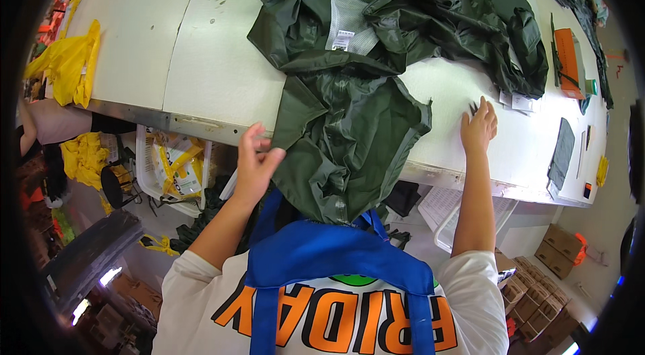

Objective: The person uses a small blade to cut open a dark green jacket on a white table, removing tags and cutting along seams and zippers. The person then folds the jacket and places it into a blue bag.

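A dark green waterproof jacket (342,133) is spread over the white table, its lower part hanging over the front edge towards my chest. A pale mesh lining with a white label (341,39) shows in its folds. My left hand (256,163) is at the garment's left edge, fingers curved and apart; the thumb tip is close to the cloth, and I cannot tell if it touches. Right of the garment, my right hand (478,128) is low over the table. Small dark thread snips (474,108) show their points between its thumb and fingers.
Yellow cloth (74,66) lies at the table's left end. An orange box (569,63) and a dark flat piece (562,153) are on the right. Below the front edge stand a white crate (144,170) with yellow packages and a white basket (447,214). Another person sits at far left.
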Demonstrator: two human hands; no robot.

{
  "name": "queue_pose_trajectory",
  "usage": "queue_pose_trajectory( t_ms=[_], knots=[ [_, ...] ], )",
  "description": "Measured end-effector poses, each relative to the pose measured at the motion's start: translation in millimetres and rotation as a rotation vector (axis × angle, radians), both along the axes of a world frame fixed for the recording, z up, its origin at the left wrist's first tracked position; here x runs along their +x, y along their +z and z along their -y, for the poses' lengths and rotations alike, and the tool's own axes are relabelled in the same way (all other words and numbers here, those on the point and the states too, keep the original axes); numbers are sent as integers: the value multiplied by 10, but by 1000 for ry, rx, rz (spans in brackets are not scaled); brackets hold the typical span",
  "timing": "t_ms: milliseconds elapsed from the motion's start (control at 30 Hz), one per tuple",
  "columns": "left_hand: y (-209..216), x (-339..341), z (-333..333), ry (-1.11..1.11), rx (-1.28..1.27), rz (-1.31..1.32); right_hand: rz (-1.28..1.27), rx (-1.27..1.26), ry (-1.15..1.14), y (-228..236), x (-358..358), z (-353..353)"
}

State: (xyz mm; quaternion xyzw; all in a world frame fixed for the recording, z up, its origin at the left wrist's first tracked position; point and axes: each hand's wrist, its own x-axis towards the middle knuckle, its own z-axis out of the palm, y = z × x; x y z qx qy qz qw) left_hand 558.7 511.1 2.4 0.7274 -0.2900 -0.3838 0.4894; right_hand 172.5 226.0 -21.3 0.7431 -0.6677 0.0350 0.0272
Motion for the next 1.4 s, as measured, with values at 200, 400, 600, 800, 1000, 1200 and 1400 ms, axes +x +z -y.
queue_pose_trajectory(
  t_ms=[200, 400, 600, 800, 1000, 1200, 1400],
  knots=[
    [-47, 44, 231, -345, 257, 464, 183, 60, 684, 322, 552, -1094],
    [-9, 765, 202, -33, 356, 411, 292, 224, 742, 375, 492, -827],
    [201, 910, 257, -140, 96, 674, 452, 409, 575, 325, 310, -522],
    [292, 242, 523, -562, -234, 805, 429, 340, 573, 502, 514, -638],
    [-83, -693, 616, -553, -219, 797, 492, 422, 561, 473, 451, -563],
    [-94, -740, 808, -566, -117, 780, 518, 373, 416, 229, 485, -574],
    [484, -520, 29, -820, -821, 600, 621, 128, 367, 479, 385, -604]
  ],
)
